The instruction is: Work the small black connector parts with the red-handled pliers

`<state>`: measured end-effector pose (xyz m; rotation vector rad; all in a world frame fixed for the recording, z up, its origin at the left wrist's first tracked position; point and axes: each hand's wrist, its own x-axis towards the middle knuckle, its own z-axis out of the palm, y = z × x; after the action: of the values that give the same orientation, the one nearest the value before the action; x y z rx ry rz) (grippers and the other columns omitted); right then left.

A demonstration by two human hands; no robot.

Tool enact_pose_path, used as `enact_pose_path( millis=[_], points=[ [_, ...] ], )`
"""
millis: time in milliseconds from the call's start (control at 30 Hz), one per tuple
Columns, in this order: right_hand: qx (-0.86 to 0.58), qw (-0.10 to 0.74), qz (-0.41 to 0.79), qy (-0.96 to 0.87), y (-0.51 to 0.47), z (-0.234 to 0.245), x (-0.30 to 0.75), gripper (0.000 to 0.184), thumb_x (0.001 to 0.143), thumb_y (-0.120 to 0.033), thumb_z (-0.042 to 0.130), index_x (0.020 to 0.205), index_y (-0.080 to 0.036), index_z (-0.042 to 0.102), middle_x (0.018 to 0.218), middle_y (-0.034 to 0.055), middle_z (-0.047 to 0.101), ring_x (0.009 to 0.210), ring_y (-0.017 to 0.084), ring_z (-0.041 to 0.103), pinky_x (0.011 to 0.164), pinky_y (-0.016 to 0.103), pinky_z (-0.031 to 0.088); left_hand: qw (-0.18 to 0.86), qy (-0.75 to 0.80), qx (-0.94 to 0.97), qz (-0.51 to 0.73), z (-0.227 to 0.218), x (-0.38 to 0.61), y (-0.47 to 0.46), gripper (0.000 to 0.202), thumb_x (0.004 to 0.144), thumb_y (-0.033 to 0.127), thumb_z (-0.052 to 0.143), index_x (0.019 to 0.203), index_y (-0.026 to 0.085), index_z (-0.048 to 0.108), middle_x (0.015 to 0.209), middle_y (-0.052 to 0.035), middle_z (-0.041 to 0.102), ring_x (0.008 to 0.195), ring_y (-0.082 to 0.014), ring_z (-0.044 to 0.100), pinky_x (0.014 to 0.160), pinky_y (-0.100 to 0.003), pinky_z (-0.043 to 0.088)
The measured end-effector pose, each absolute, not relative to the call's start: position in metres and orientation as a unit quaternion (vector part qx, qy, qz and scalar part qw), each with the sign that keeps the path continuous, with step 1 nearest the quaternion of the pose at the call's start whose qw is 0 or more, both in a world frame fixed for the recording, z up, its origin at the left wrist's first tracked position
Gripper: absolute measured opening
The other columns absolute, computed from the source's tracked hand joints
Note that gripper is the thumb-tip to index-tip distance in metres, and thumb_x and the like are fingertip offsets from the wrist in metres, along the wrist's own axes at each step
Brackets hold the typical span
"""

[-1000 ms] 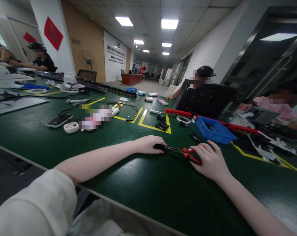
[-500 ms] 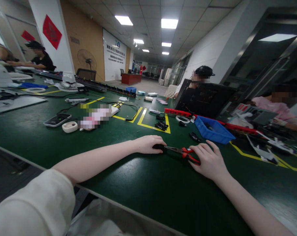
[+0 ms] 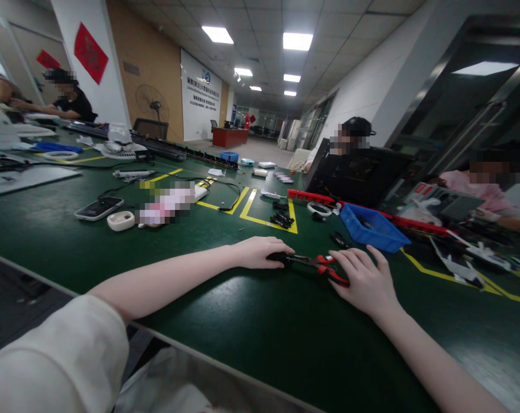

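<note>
My left hand [image 3: 262,252] is closed around a small black part [image 3: 277,257], whose exact kind I cannot make out. My right hand [image 3: 365,281] grips the red and black handles of needle-nose pliers [image 3: 324,265]. The pliers point left, and their jaws meet the right end of the black part. Just beyond my right hand lies a black piece [image 3: 339,240] on the green table. Farther back, several small black pieces [image 3: 282,219] lie in a pile within a yellow tape outline.
A blue bin [image 3: 374,229] with dark items stands beyond my right hand, near a white cable coil [image 3: 319,210] and a red strip [image 3: 311,197]. At left are a phone [image 3: 99,209] and a cream case [image 3: 121,221]. Other people sit across the table.
Both hands keep nearly the same place and grip. The pliers have shifted very slightly left, and their jaws sit a little closer to the left hand.
</note>
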<state>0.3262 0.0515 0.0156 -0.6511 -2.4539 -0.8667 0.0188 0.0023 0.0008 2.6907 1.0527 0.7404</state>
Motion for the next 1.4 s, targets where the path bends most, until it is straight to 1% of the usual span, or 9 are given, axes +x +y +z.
enact_pose_path(
  millis=[133,300,467,567,667,767,933,1067,1400],
  points=[
    [-0.229,0.227,-0.322,-0.89,0.052,0.016,0.326,0.036,0.085,-0.033,0.056,0.112,-0.011,0.065,0.102,0.015,0.072,0.102,0.031,0.062,0.108,0.053,0.029,0.053,0.341,0.905,0.247,0.0,0.019,0.003,0.041,0.093,0.027,0.062,0.132,0.02,0.053,0.12,-0.0089,0.064,0.111,-0.0222,0.06,0.093,-0.031,0.048],
    [-0.224,0.211,-0.321,-0.896,0.052,0.016,0.326,0.03,0.084,-0.034,0.056,0.103,-0.013,0.067,0.093,0.0137,0.071,0.097,0.031,0.062,0.106,0.052,0.031,0.046,0.338,0.906,0.25,0.0,0.019,0.003,0.033,0.096,0.028,0.059,0.128,0.019,0.057,0.119,-0.0087,0.064,0.11,-0.0213,0.061,0.093,-0.031,0.048],
    [-0.225,0.21,-0.313,-0.898,0.051,0.016,0.326,0.029,0.083,-0.034,0.056,0.103,-0.015,0.066,0.092,0.0128,0.071,0.094,0.031,0.062,0.103,0.053,0.032,0.066,0.347,0.902,0.247,0.001,0.02,0.002,0.031,0.097,0.027,0.057,0.127,0.02,0.057,0.12,-0.0081,0.065,0.112,-0.0207,0.06,0.096,-0.03,0.047],
    [-0.229,0.208,-0.308,-0.9,0.053,0.015,0.326,0.031,0.084,-0.034,0.056,0.105,-0.014,0.066,0.094,0.0136,0.071,0.091,0.031,0.063,0.101,0.053,0.034,0.074,0.35,0.901,0.245,0.001,0.019,0.003,0.031,0.097,0.028,0.057,0.127,0.019,0.058,0.119,-0.0078,0.066,0.11,-0.0205,0.061,0.095,-0.03,0.047],
    [-0.238,0.202,-0.293,-0.904,0.056,0.012,0.327,0.031,0.084,-0.033,0.057,0.105,-0.011,0.065,0.096,0.0145,0.071,0.085,0.028,0.065,0.087,0.045,0.043,0.077,0.362,0.899,0.235,0.0,0.019,0.004,0.03,0.097,0.03,0.057,0.125,0.019,0.058,0.118,-0.0077,0.067,0.108,-0.021,0.063,0.092,-0.03,0.048],
    [-0.235,0.201,-0.276,-0.91,0.059,0.01,0.329,0.031,0.084,-0.032,0.058,0.105,-0.011,0.064,0.098,0.0141,0.071,0.086,0.026,0.066,0.078,0.038,0.045,0.072,0.37,0.9,0.22,-0.001,0.019,0.005,0.03,0.096,0.032,0.058,0.124,0.02,0.058,0.115,-0.0072,0.068,0.105,-0.0215,0.064,0.087,-0.029,0.049],
    [-0.225,0.209,-0.262,-0.915,0.062,0.009,0.331,0.032,0.083,-0.032,0.059,0.108,-0.012,0.063,0.102,0.0133,0.07,0.09,0.026,0.066,0.08,0.037,0.045,0.05,0.365,0.906,0.21,0.001,0.02,0.002,0.027,0.096,0.032,0.058,0.121,0.02,0.058,0.112,-0.0067,0.068,0.101,-0.0204,0.065,0.084,-0.028,0.049],
    [-0.215,0.209,-0.262,-0.917,0.062,0.01,0.331,0.035,0.082,-0.031,0.06,0.111,-0.011,0.062,0.104,0.0139,0.07,0.091,0.026,0.065,0.08,0.038,0.045,0.04,0.351,0.913,0.204,0.001,0.02,0.002,0.027,0.096,0.032,0.058,0.12,0.019,0.058,0.114,-0.008,0.067,0.103,-0.0206,0.064,0.084,-0.028,0.05],
    [-0.229,0.172,-0.209,-0.935,0.06,0.016,0.328,0.031,0.078,-0.03,0.06,0.105,-0.016,0.061,0.098,0.0108,0.07,0.081,0.025,0.063,0.076,0.038,0.042,0.029,0.344,0.917,0.198,0.0,0.02,0.003,0.028,0.097,0.031,0.058,0.121,0.019,0.058,0.116,-0.0094,0.067,0.106,-0.021,0.065,0.086,-0.028,0.05]
  ],
)
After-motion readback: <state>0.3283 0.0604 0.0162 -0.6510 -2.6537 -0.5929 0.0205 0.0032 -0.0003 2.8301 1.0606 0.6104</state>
